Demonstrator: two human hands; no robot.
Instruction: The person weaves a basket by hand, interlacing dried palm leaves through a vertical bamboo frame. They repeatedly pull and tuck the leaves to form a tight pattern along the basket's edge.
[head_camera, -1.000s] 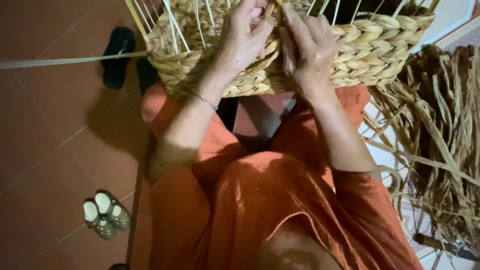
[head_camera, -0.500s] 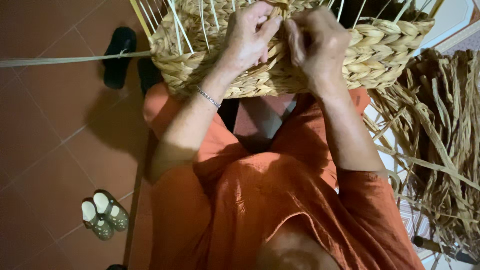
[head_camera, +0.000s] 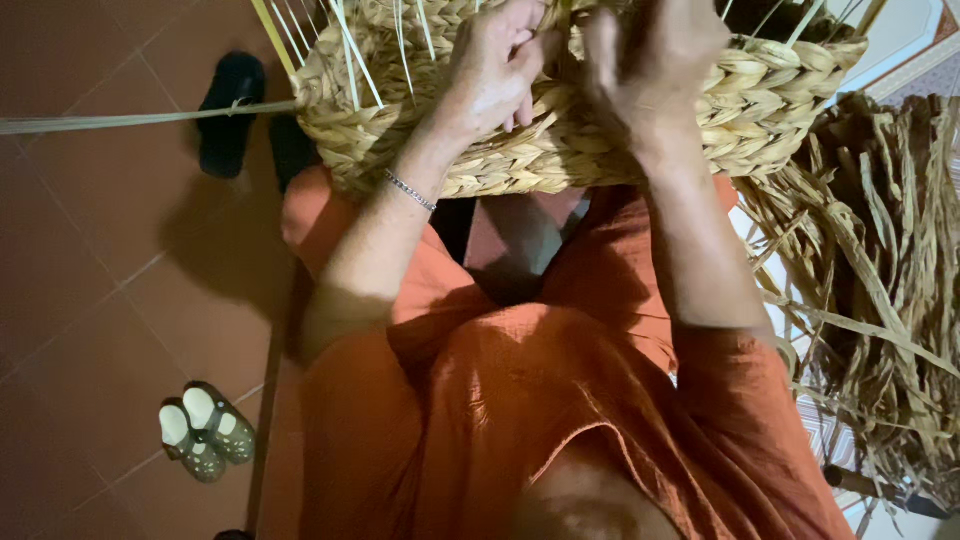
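Note:
A half-woven straw basket rests on my knees at the top of the head view, pale upright stakes sticking out of its rim. My left hand presses on the basket's braided wall, fingers curled around a weaving strand. My right hand sits close beside it on the rim, fingers closed on the same strand. A thin bracelet circles my left wrist. I wear orange clothes.
A heap of dried straw fibres lies on the right. One long strand stretches left across the red tiled floor. Black sandals lie at the upper left, a small pair of shoes at the lower left.
Both hands and the basket have shifted slightly upward in view. The fingers have worked the strand tighter at the rim.

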